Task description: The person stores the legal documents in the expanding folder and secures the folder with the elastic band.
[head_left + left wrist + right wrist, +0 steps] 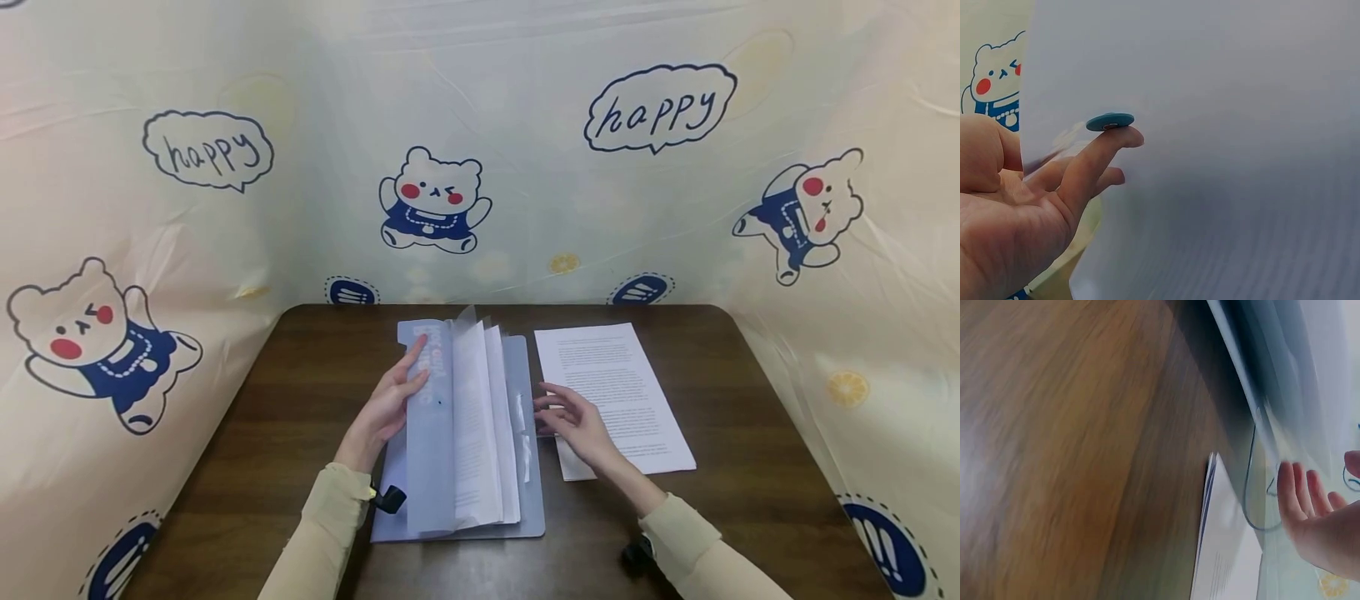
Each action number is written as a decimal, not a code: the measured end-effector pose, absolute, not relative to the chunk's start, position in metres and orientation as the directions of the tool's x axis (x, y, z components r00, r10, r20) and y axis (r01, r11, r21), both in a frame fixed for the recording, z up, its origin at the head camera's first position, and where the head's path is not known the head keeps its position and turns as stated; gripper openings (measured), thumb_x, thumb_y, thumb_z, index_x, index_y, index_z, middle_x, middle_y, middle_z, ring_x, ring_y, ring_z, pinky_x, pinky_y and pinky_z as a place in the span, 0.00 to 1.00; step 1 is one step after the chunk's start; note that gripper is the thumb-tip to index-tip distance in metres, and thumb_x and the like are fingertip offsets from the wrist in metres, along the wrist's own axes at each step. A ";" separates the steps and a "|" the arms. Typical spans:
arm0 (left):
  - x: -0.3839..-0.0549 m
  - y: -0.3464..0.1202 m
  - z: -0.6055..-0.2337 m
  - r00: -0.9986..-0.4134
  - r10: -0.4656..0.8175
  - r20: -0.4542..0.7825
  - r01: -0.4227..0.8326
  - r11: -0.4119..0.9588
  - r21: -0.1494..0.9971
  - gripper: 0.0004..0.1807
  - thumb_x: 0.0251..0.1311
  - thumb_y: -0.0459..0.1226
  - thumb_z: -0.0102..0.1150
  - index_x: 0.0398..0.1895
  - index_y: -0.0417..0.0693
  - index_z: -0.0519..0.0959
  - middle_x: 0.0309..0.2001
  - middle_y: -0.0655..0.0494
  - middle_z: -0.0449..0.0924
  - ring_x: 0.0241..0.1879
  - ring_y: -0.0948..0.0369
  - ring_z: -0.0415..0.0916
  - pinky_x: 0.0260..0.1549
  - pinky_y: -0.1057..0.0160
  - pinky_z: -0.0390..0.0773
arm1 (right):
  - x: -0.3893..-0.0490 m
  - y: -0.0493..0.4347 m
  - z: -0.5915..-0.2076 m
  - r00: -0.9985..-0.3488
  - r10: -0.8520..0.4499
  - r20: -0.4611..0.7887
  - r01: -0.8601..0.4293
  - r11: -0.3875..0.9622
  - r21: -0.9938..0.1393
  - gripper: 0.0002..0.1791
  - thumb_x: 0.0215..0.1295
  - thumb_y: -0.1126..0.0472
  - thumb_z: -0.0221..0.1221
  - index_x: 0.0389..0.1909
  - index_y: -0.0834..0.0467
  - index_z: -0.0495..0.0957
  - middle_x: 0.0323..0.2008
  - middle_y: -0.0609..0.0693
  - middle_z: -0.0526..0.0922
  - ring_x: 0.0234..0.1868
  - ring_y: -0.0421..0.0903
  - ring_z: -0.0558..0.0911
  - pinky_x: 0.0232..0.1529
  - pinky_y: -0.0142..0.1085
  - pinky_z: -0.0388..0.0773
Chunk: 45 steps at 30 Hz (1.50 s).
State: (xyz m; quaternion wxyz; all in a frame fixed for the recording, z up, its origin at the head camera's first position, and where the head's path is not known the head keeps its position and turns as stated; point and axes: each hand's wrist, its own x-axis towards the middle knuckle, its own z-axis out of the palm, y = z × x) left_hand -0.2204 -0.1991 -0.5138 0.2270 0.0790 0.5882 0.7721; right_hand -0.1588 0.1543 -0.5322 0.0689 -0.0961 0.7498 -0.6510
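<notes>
A pale blue plastic document folder [429,467] stands partly opened on the table, with white printed sheets [476,433] and clear sleeves fanned inside it. My left hand [386,404] grips the folder's left cover, the cover's edge lying between thumb and fingers. In the left wrist view, a round blue snap button [1110,120] shows by a fingertip. My right hand [573,421] hovers at the folder's right edge, fingers loosely bent and holding nothing. From the right wrist, its fingertips appear close beside the folder's hanging leaves [1297,381].
A stack of printed paper [615,375] lies to the right of the folder, partly under my right hand in the head view. The brown wooden table [285,467] is enclosed by a patterned curtain [540,192] at the back and both sides.
</notes>
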 end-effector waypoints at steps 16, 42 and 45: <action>-0.219 -0.201 -0.514 -0.893 0.424 -0.151 -0.246 -0.178 0.953 0.39 0.90 0.37 0.39 0.92 0.72 0.39 0.92 0.56 0.17 0.91 0.48 0.30 0.67 0.73 0.78 | -0.167 0.217 -0.527 -0.991 0.097 -0.090 0.119 0.341 -0.933 0.34 0.85 0.56 0.58 0.83 0.66 0.63 0.84 0.68 0.64 0.86 0.67 0.62 0.86 0.56 0.62; -0.217 -0.202 -0.516 -0.894 0.427 -0.138 -0.257 -0.234 0.938 0.39 0.89 0.35 0.39 0.92 0.71 0.39 0.92 0.56 0.19 0.89 0.46 0.38 0.63 0.71 0.83 | -0.185 0.278 -0.556 -0.992 0.130 0.010 0.090 0.740 -0.667 0.42 0.86 0.53 0.50 0.82 0.81 0.48 0.83 0.84 0.49 0.86 0.81 0.44 0.88 0.69 0.40; -0.218 -0.202 -0.516 -0.894 0.430 -0.129 -0.247 -0.232 0.941 0.39 0.89 0.35 0.39 0.92 0.70 0.39 0.92 0.56 0.18 0.90 0.46 0.36 0.63 0.72 0.82 | -0.186 0.278 -0.557 -0.990 0.141 -0.025 0.122 0.740 -0.661 0.44 0.87 0.51 0.50 0.83 0.80 0.46 0.83 0.83 0.47 0.86 0.81 0.42 0.88 0.69 0.39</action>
